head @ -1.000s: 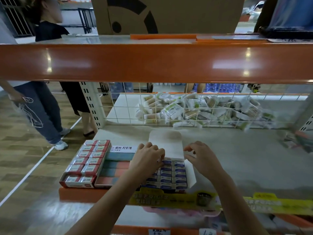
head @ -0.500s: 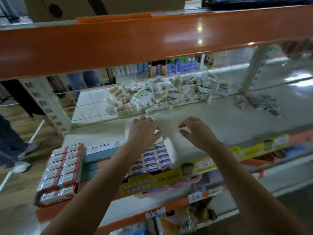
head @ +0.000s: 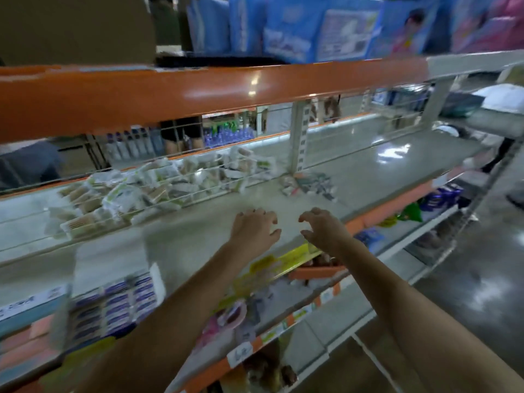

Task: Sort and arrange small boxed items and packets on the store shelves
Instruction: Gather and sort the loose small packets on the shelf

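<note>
No writing could be read anywhere, since the whole view was smeared by motion blur; the labels on the open white cardboard display box of small blue-and-white boxed items (head: 113, 304) showed only as dark blue bands. That box sat at the front left of the pale grey, glossy middle shelf (head: 368, 171), its white lid flap standing up behind the rows, well to the left of both hands. The left hand (head: 253, 230) hovered over a bare stretch of the shelf with its fingers loosely spread and bent, holding nothing; whether the fingertips touched the surface could not be told. The right hand (head: 323, 229) was just beside it, apart from it, fingers hooked like a claw and likewise holding nothing. Behind them a heap of crinkly white-and-green plastic packets (head: 158, 182) lay against a thin wire-grid back fence (head: 198, 177), and a small scatter of flat packets (head: 307, 185) lay near a white perforated upright post (head: 297, 137). To the right of the hands the shelf surface ran open and shiny. A smooth orange shelf beam (head: 198, 92) crossed above, carrying soft blue plastic-wrapped packs (head: 297, 26). A yellow price strip (head: 283, 262) ran along the shelf's front edge.
</note>
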Demonstrator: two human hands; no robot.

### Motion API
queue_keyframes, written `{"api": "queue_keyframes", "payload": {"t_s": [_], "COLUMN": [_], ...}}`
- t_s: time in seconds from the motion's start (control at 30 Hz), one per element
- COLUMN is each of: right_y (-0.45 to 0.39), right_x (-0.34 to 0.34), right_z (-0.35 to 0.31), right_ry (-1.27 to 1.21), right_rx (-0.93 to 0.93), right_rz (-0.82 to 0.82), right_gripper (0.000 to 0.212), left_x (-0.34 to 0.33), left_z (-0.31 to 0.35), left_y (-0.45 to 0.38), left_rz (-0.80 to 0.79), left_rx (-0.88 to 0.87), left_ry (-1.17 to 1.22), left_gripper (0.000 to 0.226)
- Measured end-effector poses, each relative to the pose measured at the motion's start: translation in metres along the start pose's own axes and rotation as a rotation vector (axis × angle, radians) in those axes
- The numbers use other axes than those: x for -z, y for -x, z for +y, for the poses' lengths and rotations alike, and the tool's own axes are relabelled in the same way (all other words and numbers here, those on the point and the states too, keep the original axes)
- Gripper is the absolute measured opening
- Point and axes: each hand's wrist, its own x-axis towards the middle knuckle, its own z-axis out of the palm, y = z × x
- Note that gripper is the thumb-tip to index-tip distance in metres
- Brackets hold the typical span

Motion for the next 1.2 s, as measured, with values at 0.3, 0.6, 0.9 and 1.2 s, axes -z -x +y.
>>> {"api": "queue_keyframes", "payload": {"t_s": [0.3,0.6,0.9,1.2], "right_y": [-0.030,-0.097,-0.148,-0.166], "right_x": [0.008,-0.010,-0.029,-0.036], "right_z": [0.117,0.152,0.173,0.196], "right_ry": [-0.025,-0.008,-0.014,-0.120], "right_rx": [-0.116,-0.096,-0.083,0.013], "right_rz": [-0.017,0.021,-0.010,0.012], "right_gripper": [0.040,0.045,0.042,0.035], "left_x": [-0.040,-0.066,-0.095,-0.106], "left_z": [0.070,0.044,0.009,0.011], "left_y": [-0.079,-0.154,-0.207,-0.211], "left_rz": [-0.005,-0.038,0.041,0.151], "left_rx": [0.058,0.237,0.419,0.489], "left_ry": [-0.051,-0.053,0.073,0.168], "left_gripper": [0.032,0.037,0.035,0.021]}}
